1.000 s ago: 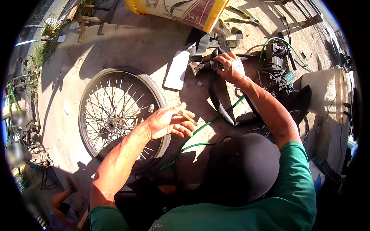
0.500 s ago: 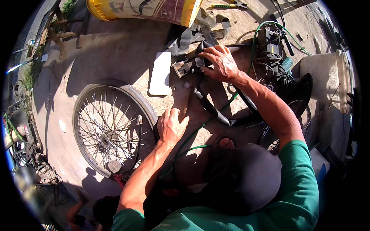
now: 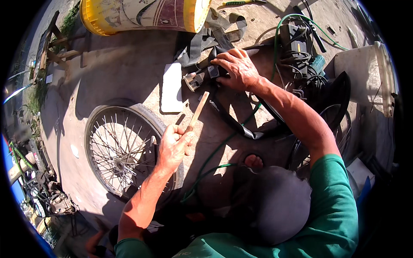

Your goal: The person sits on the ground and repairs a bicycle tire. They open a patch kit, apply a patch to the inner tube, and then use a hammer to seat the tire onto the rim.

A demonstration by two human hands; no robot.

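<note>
My left hand (image 3: 175,145) is closed around a thin flat wooden stick (image 3: 198,112) that points up and away. My right hand (image 3: 237,70) has its fingers bent over a black rubber inner tube (image 3: 240,128) and a small dark piece (image 3: 214,71) on it. Just left of those fingers is a worn metal clamp-like tool (image 3: 193,79). A white flat block (image 3: 171,88) lies on the concrete, with strips of dark rubber (image 3: 221,30) above it. A spoked bicycle wheel (image 3: 120,165) lies beside my left forearm.
A yellow-rimmed bucket (image 3: 195,19) lies at the top. At right are a black machine with cables (image 3: 294,38), a green hose (image 3: 327,36) and a white bucket (image 3: 357,75). Bike parts (image 3: 47,193) line the left edge, near another person's arm (image 3: 94,241).
My left hand has closed on the wooden stick and swung it upright. My right hand stays on the tube. The view has shifted, so the bucket and block appear further left.
</note>
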